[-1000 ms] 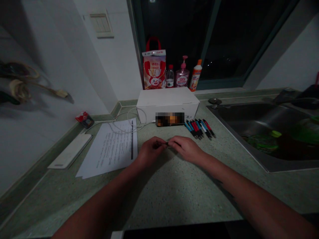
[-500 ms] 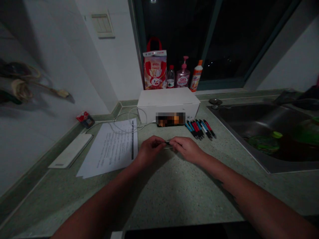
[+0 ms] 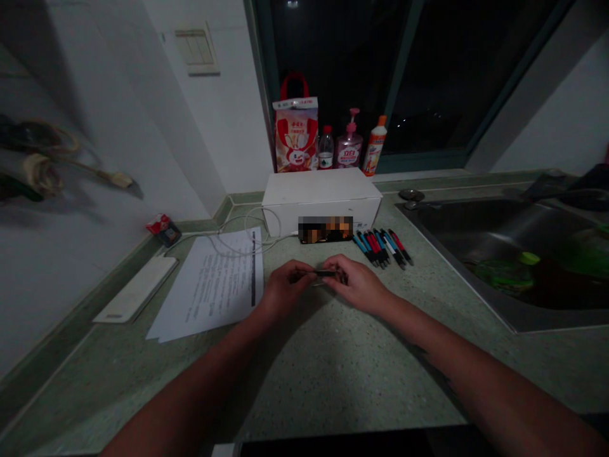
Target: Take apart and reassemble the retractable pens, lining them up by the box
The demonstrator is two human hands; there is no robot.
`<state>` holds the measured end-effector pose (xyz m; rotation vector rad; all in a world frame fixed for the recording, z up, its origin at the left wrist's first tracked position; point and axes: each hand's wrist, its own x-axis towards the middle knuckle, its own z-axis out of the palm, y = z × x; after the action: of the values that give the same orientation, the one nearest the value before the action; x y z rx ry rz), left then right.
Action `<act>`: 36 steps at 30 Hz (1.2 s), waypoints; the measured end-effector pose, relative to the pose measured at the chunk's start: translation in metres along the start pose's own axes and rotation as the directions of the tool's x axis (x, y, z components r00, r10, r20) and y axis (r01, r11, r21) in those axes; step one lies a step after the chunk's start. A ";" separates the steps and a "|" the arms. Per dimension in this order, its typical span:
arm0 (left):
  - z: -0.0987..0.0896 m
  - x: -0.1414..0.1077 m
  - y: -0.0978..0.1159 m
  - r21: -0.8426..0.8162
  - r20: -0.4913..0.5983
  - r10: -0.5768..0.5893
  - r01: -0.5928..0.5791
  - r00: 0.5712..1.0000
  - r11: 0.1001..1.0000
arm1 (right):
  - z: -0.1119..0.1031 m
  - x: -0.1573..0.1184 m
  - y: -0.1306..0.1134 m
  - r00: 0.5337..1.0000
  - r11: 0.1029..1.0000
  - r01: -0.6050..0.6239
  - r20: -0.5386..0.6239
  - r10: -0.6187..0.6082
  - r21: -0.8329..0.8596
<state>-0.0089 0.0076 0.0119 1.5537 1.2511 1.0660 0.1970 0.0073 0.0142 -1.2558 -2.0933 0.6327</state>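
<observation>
Over the counter, my left hand (image 3: 288,285) and my right hand (image 3: 354,282) meet with fingertips pinched. Between them lies a slim dark pen-like piece (image 3: 326,273), level and mostly covered by the fingers. Both hands are closed on it. A thin pale strip (image 3: 318,284) shows just below; I cannot tell whether it is held. Behind my right hand, several pens (image 3: 380,247) with blue, red and black barrels lie side by side. A phone (image 3: 326,230) with a blurred-out screen leans against a white box (image 3: 323,187) beyond my hands.
Printed sheets (image 3: 214,279) lie left of my hands, beside a white power bank-like slab (image 3: 136,289) and a white cable (image 3: 228,251). A steel sink (image 3: 499,317) takes up the right. A bag (image 3: 295,133) and bottles (image 3: 349,149) stand behind the box.
My right hand's fingers have shifted and opened slightly around the dark piece, so more of it shows. My left hand stays nearly where it was.
</observation>
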 end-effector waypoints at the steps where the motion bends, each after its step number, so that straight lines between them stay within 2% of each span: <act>1: 0.000 0.000 0.001 0.004 0.004 -0.009 0.009 1.000 1.000 | 0.000 0.000 0.000 1.000 1.000 0.009 0.004 -0.009 -0.011; 4: 0.000 -0.001 0.003 -0.003 0.011 -0.018 0.018 1.000 1.000 | -0.002 0.001 -0.001 0.999 0.999 0.033 0.004 -0.033 -0.008; 9: -0.001 0.000 0.004 -0.041 -0.004 -0.006 0.006 1.000 0.999 | -0.003 0.001 -0.001 0.999 1.000 -0.031 -0.011 0.031 0.003; 12: -0.002 0.000 0.004 -0.067 -0.003 -0.010 0.010 1.000 0.998 | -0.003 0.001 -0.001 1.000 0.999 -0.006 0.012 0.006 -0.034; 19: -0.002 0.000 0.004 -0.040 -0.005 -0.009 0.009 1.000 0.999 | -0.001 0.000 -0.001 1.000 1.000 -0.016 0.006 0.016 0.009; 23: -0.002 0.000 0.004 -0.029 0.008 -0.004 0.004 1.000 1.000 | -0.002 0.001 0.000 1.000 1.000 0.027 0.011 -0.026 -0.004; 28: -0.002 0.000 0.004 0.007 -0.003 -0.009 0.009 1.000 1.000 | -0.003 0.001 0.001 1.000 1.000 -0.001 -0.022 0.002 0.014; 33: -0.002 0.000 0.003 0.007 0.012 -0.006 0.006 1.000 1.000 | -0.004 0.001 -0.002 0.999 0.999 0.041 0.013 -0.041 -0.024; 36: -0.001 0.000 0.004 0.005 0.012 -0.019 0.019 1.000 1.000 | -0.004 0.001 -0.002 1.000 1.000 0.022 0.013 -0.021 -0.008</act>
<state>-0.0092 0.0068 0.0159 1.5465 1.2589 1.0403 0.1981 0.0072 0.0184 -1.2350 -2.1188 0.6254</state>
